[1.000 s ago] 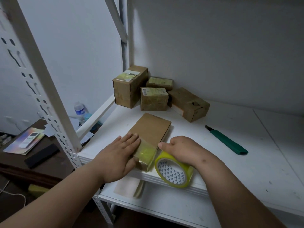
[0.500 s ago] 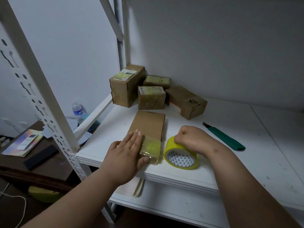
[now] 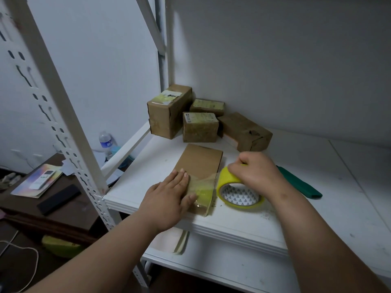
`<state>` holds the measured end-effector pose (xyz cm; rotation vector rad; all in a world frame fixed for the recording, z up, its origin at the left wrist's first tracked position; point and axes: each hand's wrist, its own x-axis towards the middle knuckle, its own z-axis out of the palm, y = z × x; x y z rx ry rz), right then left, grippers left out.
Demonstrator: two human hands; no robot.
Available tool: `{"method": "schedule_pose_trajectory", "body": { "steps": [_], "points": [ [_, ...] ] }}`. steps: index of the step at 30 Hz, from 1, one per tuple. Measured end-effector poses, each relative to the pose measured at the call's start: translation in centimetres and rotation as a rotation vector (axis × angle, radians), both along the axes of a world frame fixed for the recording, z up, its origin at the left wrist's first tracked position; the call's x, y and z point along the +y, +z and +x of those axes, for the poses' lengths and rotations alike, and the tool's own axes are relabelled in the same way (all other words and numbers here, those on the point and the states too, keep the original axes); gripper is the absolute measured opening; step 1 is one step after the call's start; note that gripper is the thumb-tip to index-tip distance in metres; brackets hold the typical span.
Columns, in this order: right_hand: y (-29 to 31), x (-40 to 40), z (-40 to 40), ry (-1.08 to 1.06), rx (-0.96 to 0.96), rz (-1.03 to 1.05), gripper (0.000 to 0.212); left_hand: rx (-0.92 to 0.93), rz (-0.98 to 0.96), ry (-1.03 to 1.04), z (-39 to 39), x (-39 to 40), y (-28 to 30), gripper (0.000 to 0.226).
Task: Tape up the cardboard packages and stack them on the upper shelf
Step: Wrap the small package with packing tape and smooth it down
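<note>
A flat brown cardboard package (image 3: 198, 166) lies on the white shelf (image 3: 264, 225) near its front edge. My left hand (image 3: 169, 197) rests flat on its near end, fingers straight, pressing down a strip of yellowish clear tape (image 3: 201, 190). Just right of the package, a yellow tape roll (image 3: 240, 192) stands tilted on the shelf. My right hand (image 3: 256, 172) grips the top of this roll. The tape runs from the roll across the package.
Several taped cardboard boxes (image 3: 201, 126) are bunched in the shelf's back left corner. A green utility knife (image 3: 300, 182) lies right of my right hand. A slotted white upright (image 3: 55, 106) stands at left. Below left is a dark table (image 3: 63, 208) with a remote.
The tape roll has moved from the shelf's front edge up beside the package. My right hand now grips its top. My left hand stays pressed on the package.
</note>
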<state>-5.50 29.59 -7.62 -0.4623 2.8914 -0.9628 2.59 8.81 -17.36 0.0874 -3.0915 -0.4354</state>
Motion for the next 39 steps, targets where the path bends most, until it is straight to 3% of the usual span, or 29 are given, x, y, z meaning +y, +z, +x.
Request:
{"method": "schedule_pose_trajectory", "body": {
  "steps": [3,10,15,22,25,30,34,39],
  "points": [
    [-1.0,0.9,0.3,0.007,-0.048,-0.005,0.023,0.009,0.072,0.05,0.0,0.3,0.0,0.08],
    [3.3,-1.1,1.4,0.091,0.153,-0.074,0.023,0.01,0.159,0.09,-0.8,0.3,0.6,0.104],
    [3.0,0.1,0.4,0.09,0.071,0.042,0.025,-0.009,0.192,0.095,-0.7,0.4,1.2,0.106],
    [-2.0,1.8,-0.6,0.006,-0.169,0.244,0.031,-0.017,-0.007,-0.003,-0.4,0.3,0.8,0.09],
    [-2.0,1.4,-0.7,-0.019,-0.136,0.313,0.028,-0.006,-0.155,-0.058,-0.1,0.5,0.6,0.103],
    [-1.1,1.0,-0.1,0.006,0.02,0.476,0.024,-0.045,-0.239,-0.09,0.0,0.9,0.9,0.092],
    [-1.3,0.6,0.3,0.035,0.072,0.439,0.031,-0.036,-0.323,-0.148,-0.2,1.4,1.9,0.088],
    [-3.2,0.2,0.6,0.123,0.069,0.43,0.032,-0.004,-0.262,-0.238,-0.1,2.2,0.7,0.075]
  ]
}}
